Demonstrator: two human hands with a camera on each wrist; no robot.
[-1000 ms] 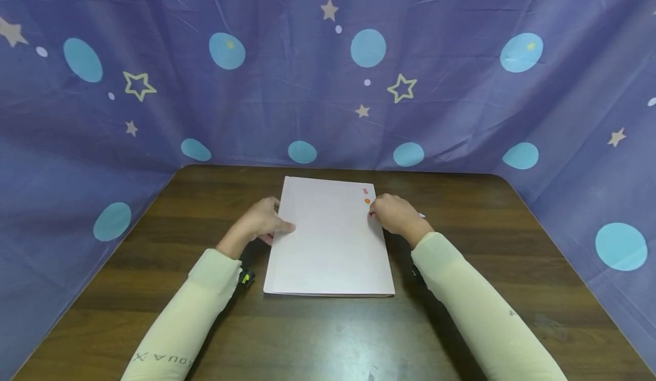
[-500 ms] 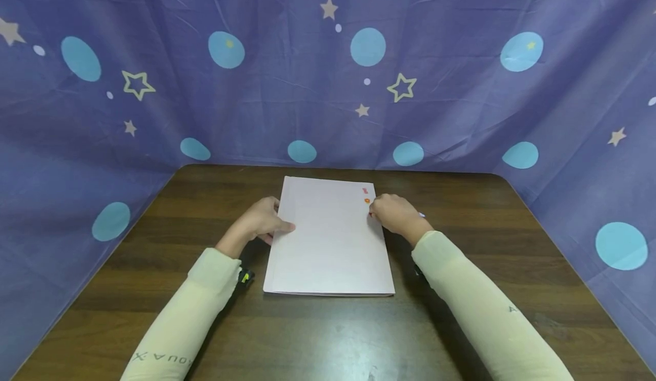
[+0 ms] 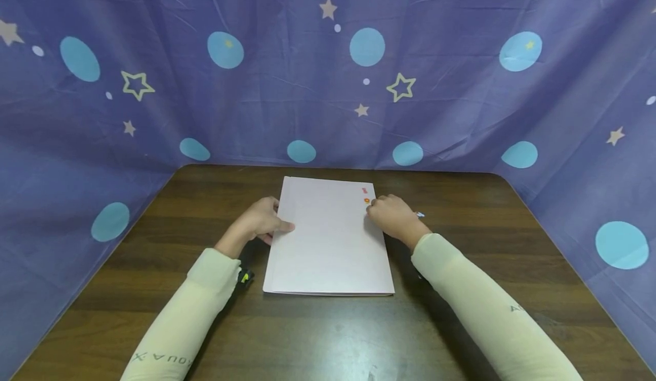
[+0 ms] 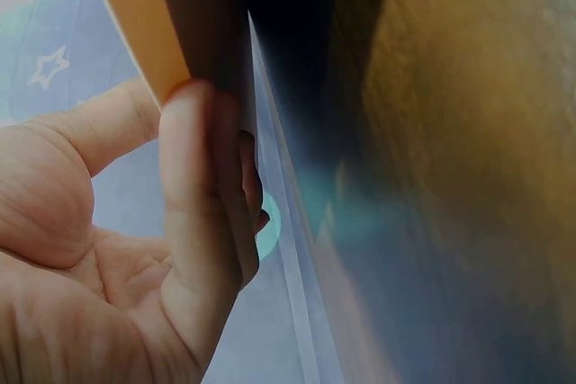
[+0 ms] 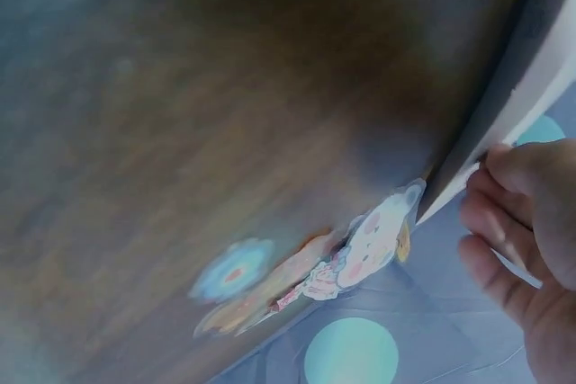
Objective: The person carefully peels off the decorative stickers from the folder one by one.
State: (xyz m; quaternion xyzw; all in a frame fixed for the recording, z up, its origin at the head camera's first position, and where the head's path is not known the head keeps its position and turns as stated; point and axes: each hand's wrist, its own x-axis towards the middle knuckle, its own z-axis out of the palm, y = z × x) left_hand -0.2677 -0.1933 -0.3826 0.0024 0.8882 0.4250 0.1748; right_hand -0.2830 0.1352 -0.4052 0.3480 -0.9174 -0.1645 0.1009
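A flat white booklet (image 3: 330,244), with small red and orange marks near its top right corner, lies on the table in the head view. My left hand (image 3: 263,221) grips its left edge, thumb on top and fingers beneath; in the left wrist view the fingers (image 4: 193,168) press against its tan underside. At the right edge is my right hand (image 3: 394,216), fingers curled. In the right wrist view, its thumb and forefinger pinch the booklet's edge (image 5: 504,114). Cartoon bear cut-outs (image 5: 373,240) lie beside that hand, mostly hidden by it in the head view.
A blue flower-shaped cut-out (image 5: 234,272) lies near the bear. The brown wooden table (image 3: 328,335) ends at a purple curtain (image 3: 307,113) with stars and dots, which hangs behind it and along both sides.
My right hand has shifted slightly along the booklet's right edge, and more of a cut-out shows behind its wrist. The left hand and the booklet stay in place.
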